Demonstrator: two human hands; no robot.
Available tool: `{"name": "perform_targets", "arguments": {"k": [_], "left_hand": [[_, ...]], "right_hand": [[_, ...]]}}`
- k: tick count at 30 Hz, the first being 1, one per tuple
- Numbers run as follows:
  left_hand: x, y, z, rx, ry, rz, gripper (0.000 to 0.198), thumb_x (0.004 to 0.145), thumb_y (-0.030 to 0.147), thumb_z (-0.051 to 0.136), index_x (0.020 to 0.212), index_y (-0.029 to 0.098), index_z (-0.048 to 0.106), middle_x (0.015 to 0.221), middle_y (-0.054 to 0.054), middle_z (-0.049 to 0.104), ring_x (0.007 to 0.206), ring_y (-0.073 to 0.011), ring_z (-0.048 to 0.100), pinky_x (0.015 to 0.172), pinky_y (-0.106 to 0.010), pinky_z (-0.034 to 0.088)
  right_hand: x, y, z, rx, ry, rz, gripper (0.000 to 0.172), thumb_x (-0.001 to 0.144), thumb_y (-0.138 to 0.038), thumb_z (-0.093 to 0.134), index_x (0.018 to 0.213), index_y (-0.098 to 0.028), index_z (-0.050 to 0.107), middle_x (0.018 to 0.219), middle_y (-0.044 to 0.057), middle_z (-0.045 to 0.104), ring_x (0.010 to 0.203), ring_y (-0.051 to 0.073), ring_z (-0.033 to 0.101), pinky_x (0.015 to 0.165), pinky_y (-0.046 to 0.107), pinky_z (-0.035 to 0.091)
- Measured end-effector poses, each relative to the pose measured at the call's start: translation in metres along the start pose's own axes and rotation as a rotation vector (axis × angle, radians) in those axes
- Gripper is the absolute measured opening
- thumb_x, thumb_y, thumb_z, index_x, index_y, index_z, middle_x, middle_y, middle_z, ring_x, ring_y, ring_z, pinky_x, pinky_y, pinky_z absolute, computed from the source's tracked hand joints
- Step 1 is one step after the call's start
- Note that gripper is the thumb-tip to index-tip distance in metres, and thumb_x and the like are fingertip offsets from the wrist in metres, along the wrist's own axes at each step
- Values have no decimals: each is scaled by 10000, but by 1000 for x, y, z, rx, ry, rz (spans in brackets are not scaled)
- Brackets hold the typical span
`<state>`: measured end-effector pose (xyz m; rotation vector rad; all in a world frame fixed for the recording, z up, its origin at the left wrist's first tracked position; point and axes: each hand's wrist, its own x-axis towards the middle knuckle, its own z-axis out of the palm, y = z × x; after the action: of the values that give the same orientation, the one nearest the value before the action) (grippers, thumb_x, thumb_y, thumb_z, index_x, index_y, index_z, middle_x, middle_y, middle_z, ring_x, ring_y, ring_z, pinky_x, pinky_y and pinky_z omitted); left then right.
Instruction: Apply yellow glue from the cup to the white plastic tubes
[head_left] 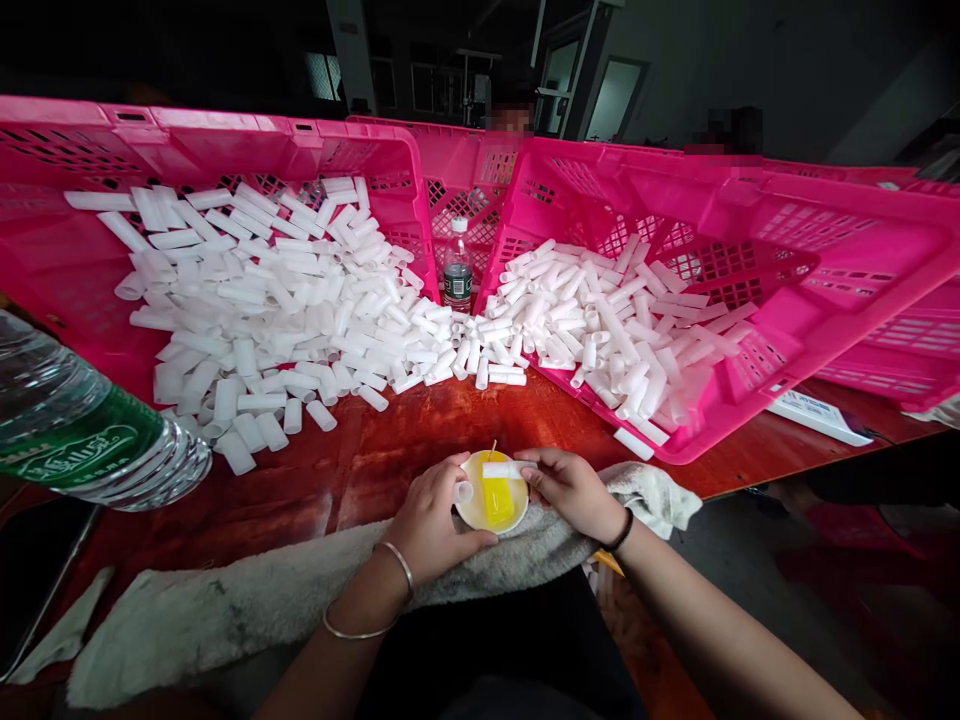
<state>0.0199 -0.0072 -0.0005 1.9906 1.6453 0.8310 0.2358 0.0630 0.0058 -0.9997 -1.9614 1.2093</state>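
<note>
My left hand (431, 520) is closed on a short white plastic tube (464, 492) at the left rim of a small round dish (480, 517) that holds yellow liquid. My right hand (571, 490) pinches another white tube (501, 469) and holds it lying across the top of the dish. A thin stick pokes up at the dish's far rim. The dish rests on a grey-white towel (247, 600) at the near edge of the red-brown table (375, 450). Both wrists wear bands.
Two tipped pink crates, one left (67, 250) and one right (787, 270), spill piles of white tubes (285, 300) onto the table. A small water bottle (457, 268) stands between them. A large bottle (82, 430) lies at the left, a phone (30, 570) below it. Other people sit behind the crates.
</note>
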Motion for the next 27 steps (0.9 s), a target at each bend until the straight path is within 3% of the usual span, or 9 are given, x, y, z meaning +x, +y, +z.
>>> {"name": "perform_targets", "arguments": {"k": [3,5,9,11,15,17,21,23,27], "left_hand": [[0,-1,0,-5,4,7,801,529,393,811,1217,208,446,1289,-126,540,1128,-305,545,969,-468,443],[-1,-1,0,-7,-3,5,807,534,389,810,1223,202,435,1298,-131,532,1137,-305,537,976,-472,437],[-1,-1,1,-10,-5,-10,750,521,381,814,1159,191,469,1300,-144,524,1183,-326,497,995,-499,412],[0,-1,1,-15,-3,-19,751,506,374,820,1148,194,474,1285,-144,529,1180,-332,497,996,-509,407],[1,-1,-3,-4,-8,10,720,496,372,820,1102,190,475,1289,-161,505,1193,-349,482,996,-527,402],[1,1,-10,21,6,43,597,567,390,778,1033,169,476,1344,-200,429,1249,-366,421,1001,-530,396],[2,17,-29,36,56,86,198,899,275,410,1054,157,442,1153,-163,546,1095,-244,550,916,-429,477],[2,29,-38,66,37,139,190,928,248,363,1076,169,452,1007,-104,606,954,-209,599,834,-374,511],[0,51,-48,183,85,290,196,901,232,467,1085,181,511,985,-74,632,922,-208,600,810,-337,513]], "right_hand": [[0,-2,-2,-198,64,-227,125,878,-251,525,932,-192,621,951,88,609,878,202,602,778,354,516],[0,-2,-2,-240,68,-309,91,872,-218,522,899,-189,604,981,92,585,925,207,580,817,368,499],[-2,1,-2,-89,-15,-78,154,892,-257,512,1025,-184,537,867,45,614,748,158,611,663,292,532],[-4,2,-4,-120,-8,-43,171,902,-268,505,1041,-178,545,867,49,631,716,153,619,646,290,538],[-11,2,-14,-448,107,-345,124,894,-187,500,961,-167,603,987,110,605,892,210,605,785,366,525],[-15,-2,-20,-528,145,-457,155,896,-144,476,975,-172,607,1016,121,596,932,221,594,797,374,519],[-24,-22,-20,-294,201,-417,192,877,-147,546,1059,-204,561,989,80,618,925,197,601,805,344,509],[-28,-36,-16,-133,207,-354,212,879,-163,558,1082,-225,550,965,55,627,866,171,612,766,312,511],[-34,-59,-12,-50,144,-305,221,882,-172,561,1093,-236,580,966,50,637,842,161,610,725,287,500]]}}
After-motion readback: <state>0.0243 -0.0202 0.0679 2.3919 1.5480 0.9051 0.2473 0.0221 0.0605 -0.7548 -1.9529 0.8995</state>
